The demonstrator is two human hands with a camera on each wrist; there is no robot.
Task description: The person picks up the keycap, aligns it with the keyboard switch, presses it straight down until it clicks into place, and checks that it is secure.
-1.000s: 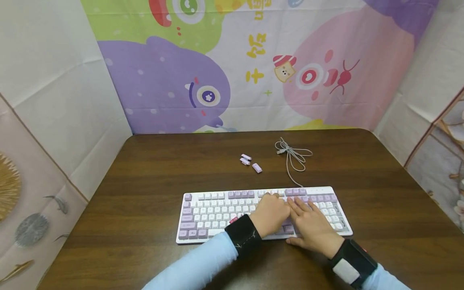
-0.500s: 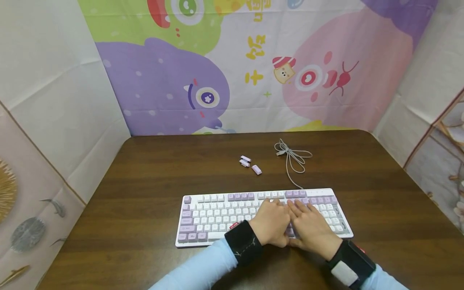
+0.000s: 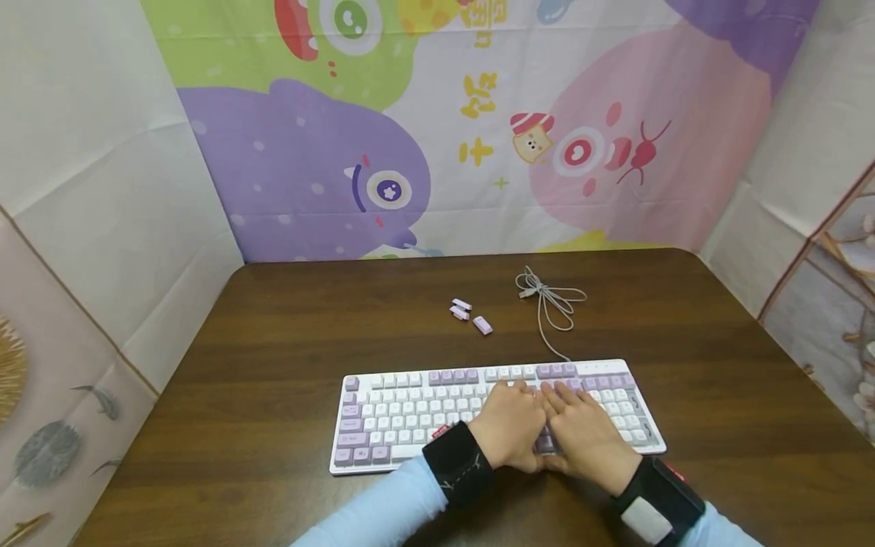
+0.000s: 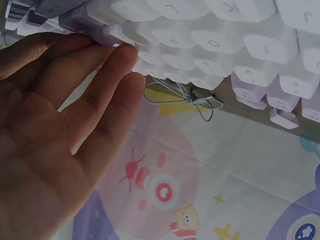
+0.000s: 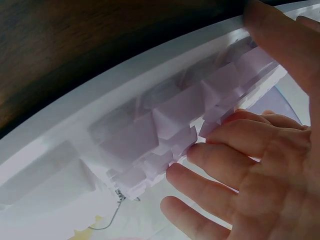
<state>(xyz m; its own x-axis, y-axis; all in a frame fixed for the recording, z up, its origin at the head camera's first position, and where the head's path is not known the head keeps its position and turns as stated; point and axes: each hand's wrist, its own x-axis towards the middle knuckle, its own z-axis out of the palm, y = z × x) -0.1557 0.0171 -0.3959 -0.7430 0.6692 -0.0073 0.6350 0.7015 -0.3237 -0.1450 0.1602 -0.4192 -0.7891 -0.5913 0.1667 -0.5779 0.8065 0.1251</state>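
A white and lilac keyboard (image 3: 410,410) lies on the brown desk. Over its right-hand part rests my left hand (image 3: 509,429), its fingertips on the keys near the upper rows. In the left wrist view the fingers (image 4: 107,82) are gently bent and lean on the keycaps, gripping nothing. Right beside it, my right hand (image 3: 591,437) lies with spread, fairly straight fingers on the keys. The right wrist view shows these fingertips (image 5: 175,172) at the lilac keys (image 5: 180,112). Both thumbs come together at the keyboard's front edge. The keys under the palms are hidden.
Three loose lilac keycaps, one of them set apart (image 3: 482,325), lie behind the keyboard. A coiled grey cable (image 3: 555,304) runs from its back edge. The desk (image 3: 287,327) ends at a cartoon-printed cloth (image 3: 478,205).
My left hand has drawn slightly toward the front edge, and its thumb now shows beside the right thumb. The right hand stays nearly in place. The whole scene sits slightly lower in view.
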